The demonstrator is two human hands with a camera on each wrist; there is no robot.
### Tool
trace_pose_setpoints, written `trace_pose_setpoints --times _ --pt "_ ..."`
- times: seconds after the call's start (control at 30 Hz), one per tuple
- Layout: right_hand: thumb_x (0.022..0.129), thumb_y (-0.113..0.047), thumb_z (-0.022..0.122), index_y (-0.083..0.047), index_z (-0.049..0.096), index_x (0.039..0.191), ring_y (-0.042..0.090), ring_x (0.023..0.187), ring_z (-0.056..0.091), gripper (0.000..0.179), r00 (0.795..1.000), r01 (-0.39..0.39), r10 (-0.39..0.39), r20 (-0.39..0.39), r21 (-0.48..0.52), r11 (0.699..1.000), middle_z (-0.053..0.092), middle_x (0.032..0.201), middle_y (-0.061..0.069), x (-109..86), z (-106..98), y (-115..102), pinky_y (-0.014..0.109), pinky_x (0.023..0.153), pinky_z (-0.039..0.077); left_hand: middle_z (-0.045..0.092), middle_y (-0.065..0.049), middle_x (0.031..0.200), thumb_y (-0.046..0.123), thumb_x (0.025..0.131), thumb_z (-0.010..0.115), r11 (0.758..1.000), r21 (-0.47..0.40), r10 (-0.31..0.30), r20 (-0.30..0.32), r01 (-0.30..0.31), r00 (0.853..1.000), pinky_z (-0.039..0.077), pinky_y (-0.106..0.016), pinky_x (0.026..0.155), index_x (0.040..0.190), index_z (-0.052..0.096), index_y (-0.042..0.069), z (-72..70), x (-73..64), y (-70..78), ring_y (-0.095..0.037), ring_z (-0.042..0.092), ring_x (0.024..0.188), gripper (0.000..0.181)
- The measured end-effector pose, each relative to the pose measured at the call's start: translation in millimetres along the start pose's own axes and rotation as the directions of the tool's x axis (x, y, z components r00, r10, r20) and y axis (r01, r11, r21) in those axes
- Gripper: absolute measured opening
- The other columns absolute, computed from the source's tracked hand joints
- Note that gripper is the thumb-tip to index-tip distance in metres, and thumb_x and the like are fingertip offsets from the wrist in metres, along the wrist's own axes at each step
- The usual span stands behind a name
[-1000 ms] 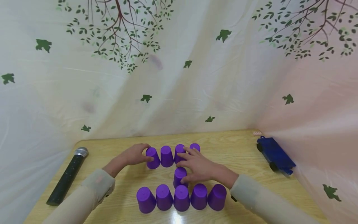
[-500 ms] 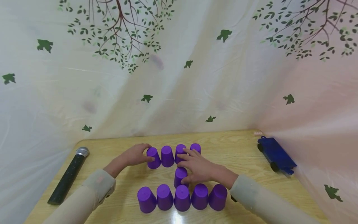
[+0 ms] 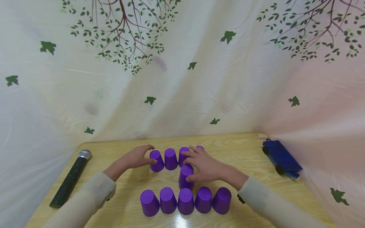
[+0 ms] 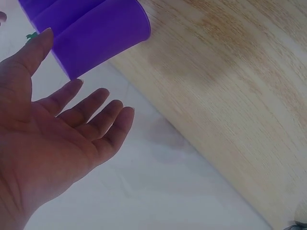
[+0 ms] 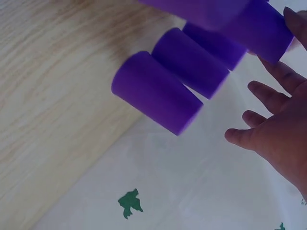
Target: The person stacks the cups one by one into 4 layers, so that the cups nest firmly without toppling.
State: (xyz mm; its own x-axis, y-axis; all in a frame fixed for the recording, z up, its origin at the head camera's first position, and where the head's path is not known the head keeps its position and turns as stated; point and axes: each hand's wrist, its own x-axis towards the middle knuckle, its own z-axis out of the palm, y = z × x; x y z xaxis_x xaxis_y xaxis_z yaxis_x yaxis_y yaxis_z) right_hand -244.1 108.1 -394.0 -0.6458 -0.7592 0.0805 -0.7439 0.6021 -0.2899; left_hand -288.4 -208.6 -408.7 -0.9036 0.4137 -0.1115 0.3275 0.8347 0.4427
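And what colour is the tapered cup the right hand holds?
The tapered cup is plain purple, clearest in the head view.

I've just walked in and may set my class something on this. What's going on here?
At a wooden table, a person's right hand holds a purple cup between two rows of upside-down purple cups. The near row has five; the far row has four, its rightmost mostly hidden by that hand. The left hand is at the far row's leftmost cup; whether it touches is unclear. A microphone lies at the left, a blue toy vehicle at the right.
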Motion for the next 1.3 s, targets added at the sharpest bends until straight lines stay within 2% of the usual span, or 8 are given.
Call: trace_pose_setpoints --times 0.27,0.5,0.77,1.0,1.13,1.3 --pt "0.085 -0.038 0.076 -0.011 0.067 0.120 0.047 0.150 0.022 0.045 1.000 0.003 -0.002 -0.016 0.046 0.999 0.045 0.155 0.014 -2.0 -13 3 0.066 0.120 0.021 0.056 -0.026 0.139 0.040 0.089 0.073 0.999 0.017 0.040 -0.025 -0.040 0.999 0.044 -0.056 0.108 0.141 0.049 -0.004 -4.0 -8.6 -1.2 -0.043 0.053 0.130 0.073" --pt "0.085 -0.037 0.076 -0.010 0.067 0.119 0.047 0.149 0.023 0.044 0.999 0.019 -0.018 -0.033 0.025 1.000 0.046 0.154 0.017 0.1 -24 4 0.066 0.119 0.023 0.058 -0.026 0.138 0.036 0.090 0.072 0.998 0.019 0.068 -0.032 -0.067 0.997 0.044 -0.058 0.107 0.139 0.050 -0.005 -8.8 -21.9 -4.6 -0.044 0.054 0.129 0.068" --pt "0.086 -0.038 0.074 -0.009 0.065 0.123 0.047 0.150 0.020 0.047 1.000 0.002 -0.001 -0.024 0.017 1.000 0.042 0.156 0.019 3.5 -41 2 0.066 0.120 0.020 0.059 -0.022 0.138 0.039 0.091 0.072 1.000 0.027 0.012 0.004 -0.012 1.000 0.045 -0.058 0.106 0.140 0.052 -0.001 -12.6 -46.5 -7.0 -0.043 0.055 0.129 0.067" --pt "0.086 -0.038 0.075 -0.008 0.066 0.120 0.048 0.150 0.020 0.045 0.999 0.007 -0.007 -0.052 -0.008 1.000 0.042 0.155 0.020 5.8 -50 5 0.065 0.120 0.020 0.059 -0.021 0.139 0.044 0.090 0.072 1.000 0.002 0.004 0.005 -0.004 1.000 0.042 -0.059 0.109 0.139 0.054 0.000 -10.7 -68.8 -3.9 -0.043 0.052 0.132 0.069" --pt "0.086 -0.038 0.075 -0.009 0.067 0.119 0.047 0.151 0.019 0.045 0.999 -0.009 0.009 -0.048 0.002 1.000 0.043 0.156 0.018 8.9 -53 7 0.065 0.121 0.019 0.059 -0.019 0.140 0.044 0.089 0.073 0.999 -0.044 0.002 0.042 0.000 0.999 0.041 -0.060 0.110 0.137 0.057 0.004 -7.4 -82.1 1.6 -0.042 0.051 0.133 0.065" --pt "0.088 -0.039 0.074 -0.009 0.065 0.121 0.047 0.152 0.016 0.046 0.999 -0.026 0.027 -0.041 0.006 1.000 0.041 0.157 0.018 13.7 -60 9 0.065 0.122 0.017 0.058 -0.016 0.142 0.044 0.087 0.075 0.993 -0.121 0.015 0.127 0.000 0.992 0.040 -0.062 0.110 0.137 0.057 0.009 -3.7 -98.0 11.3 -0.043 0.050 0.135 0.063"
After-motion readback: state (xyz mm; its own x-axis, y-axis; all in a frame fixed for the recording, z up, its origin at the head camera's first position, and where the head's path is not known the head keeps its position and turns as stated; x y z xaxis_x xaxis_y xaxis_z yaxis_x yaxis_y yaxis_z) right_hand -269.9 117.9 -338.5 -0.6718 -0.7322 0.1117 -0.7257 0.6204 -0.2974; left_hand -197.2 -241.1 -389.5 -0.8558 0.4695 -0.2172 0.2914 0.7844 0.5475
